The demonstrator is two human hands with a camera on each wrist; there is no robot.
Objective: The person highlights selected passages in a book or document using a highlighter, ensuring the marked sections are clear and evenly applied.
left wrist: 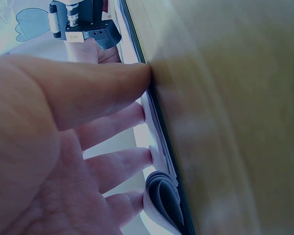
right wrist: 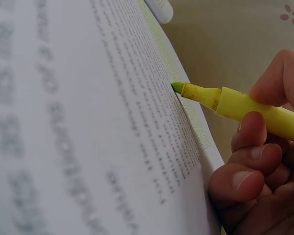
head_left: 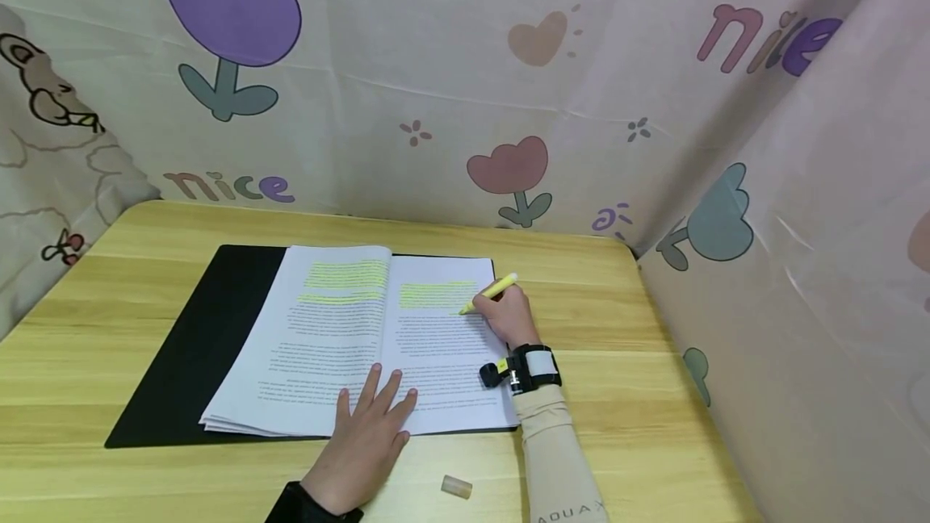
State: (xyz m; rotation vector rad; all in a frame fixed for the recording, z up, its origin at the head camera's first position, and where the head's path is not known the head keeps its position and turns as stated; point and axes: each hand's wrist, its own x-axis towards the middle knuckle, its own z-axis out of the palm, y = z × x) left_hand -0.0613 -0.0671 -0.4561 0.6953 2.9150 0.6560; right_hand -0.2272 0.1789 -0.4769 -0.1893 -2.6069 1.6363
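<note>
An open booklet of printed pages (head_left: 240, 406) lies over a black folder (head_left: 170, 361), with yellow-marked lines at the top of both pages. My right hand (head_left: 514, 320) pinches a yellow highlighter (head_left: 497, 287) between thumb and fingers at the right page's edge. In the right wrist view, the green-looking tip of the highlighter (right wrist: 235, 104) meets the page just beside the printed lines. With fingers spread and fairly straight, my left hand (head_left: 359, 450) rests on the lower pages near the centre fold. The left wrist view shows its thumb (left wrist: 103, 85) at the lower paper edge.
A small greyish cylinder (head_left: 456, 487), resembling a pen cap, lies on the wooden table (head_left: 596, 394) between the forearms. Patterned cloth (head_left: 407, 39) hangs behind the table and along both sides. Near the left little finger, the page corner curls up (left wrist: 164, 200).
</note>
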